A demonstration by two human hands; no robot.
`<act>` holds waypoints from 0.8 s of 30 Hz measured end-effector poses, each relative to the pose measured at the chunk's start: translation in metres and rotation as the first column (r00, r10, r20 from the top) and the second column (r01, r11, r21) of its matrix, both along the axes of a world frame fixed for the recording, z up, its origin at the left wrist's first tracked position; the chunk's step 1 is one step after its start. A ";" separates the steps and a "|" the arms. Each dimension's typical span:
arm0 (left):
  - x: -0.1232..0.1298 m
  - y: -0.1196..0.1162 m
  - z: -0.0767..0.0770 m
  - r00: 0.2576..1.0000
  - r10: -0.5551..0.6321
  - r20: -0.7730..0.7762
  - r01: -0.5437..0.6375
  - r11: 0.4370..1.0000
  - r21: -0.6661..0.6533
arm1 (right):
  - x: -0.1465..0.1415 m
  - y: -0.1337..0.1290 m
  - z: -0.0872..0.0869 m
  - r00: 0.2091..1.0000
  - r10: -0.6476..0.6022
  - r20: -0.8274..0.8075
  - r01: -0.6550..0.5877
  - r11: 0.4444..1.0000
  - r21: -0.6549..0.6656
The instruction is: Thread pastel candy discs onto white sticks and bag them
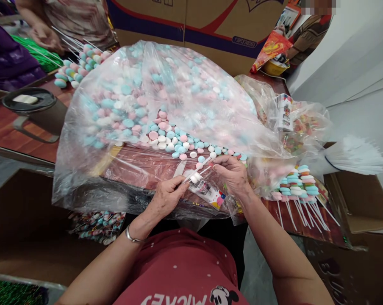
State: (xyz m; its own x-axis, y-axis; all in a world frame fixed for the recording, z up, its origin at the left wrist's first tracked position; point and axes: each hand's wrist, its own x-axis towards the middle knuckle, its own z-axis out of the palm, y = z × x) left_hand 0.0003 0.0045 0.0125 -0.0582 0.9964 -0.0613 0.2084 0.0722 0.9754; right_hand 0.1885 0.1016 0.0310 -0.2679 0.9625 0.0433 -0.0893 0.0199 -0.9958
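My left hand [170, 192] is closed around the lower ends of thin white sticks [204, 162], which point up and to the right. White candies [195, 178] sit at the sticks just beyond its fingertips; whether each one is threaded cannot be made out. The fingers of my right hand [232, 171] are pinched at the stick tips, on a small reddish piece [212, 164] that looks like candy. Just beyond both hands, pink, blue and white round candies [179, 146] spill from a large clear plastic bag [166, 84]. A printed packet [210, 195] lies under the hands.
Finished candy skewers [295, 184] lie at the right, near a bundle of white sticks [356, 159] and bags of gummies [306, 123]. A lidded mug [35, 112] stands left. An open carton [23, 220] with skewers is lower left. Another person's hand [47, 37] is at upper left.
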 end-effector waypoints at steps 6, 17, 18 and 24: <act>0.000 -0.001 -0.004 1.000 -0.012 0.027 0.011 1.000 0.015 | -0.002 -0.012 -0.009 0.986 0.073 0.148 -0.095 0.984 0.151; 0.001 -0.004 -0.014 0.971 0.135 0.196 -0.144 0.989 0.030 | -0.013 -0.003 0.005 0.875 -0.025 0.484 -0.177 0.914 0.366; 0.001 -0.004 -0.016 0.967 0.147 0.208 -0.156 0.987 0.029 | -0.013 0.003 0.006 0.807 -0.075 0.585 -0.222 0.880 0.420; 0.002 -0.004 -0.015 0.962 0.164 0.220 -0.176 0.984 0.034 | -0.021 0.012 -0.007 0.304 -0.254 0.918 -0.609 0.689 0.392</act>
State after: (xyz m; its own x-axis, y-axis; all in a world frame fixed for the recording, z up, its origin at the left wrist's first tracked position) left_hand 0.0026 0.0005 -0.0026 -0.2181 0.9751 -0.0390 -0.0180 0.0359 0.9992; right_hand 0.1677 0.1138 0.0240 -0.6995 0.7020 0.1337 0.6900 0.7122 -0.1290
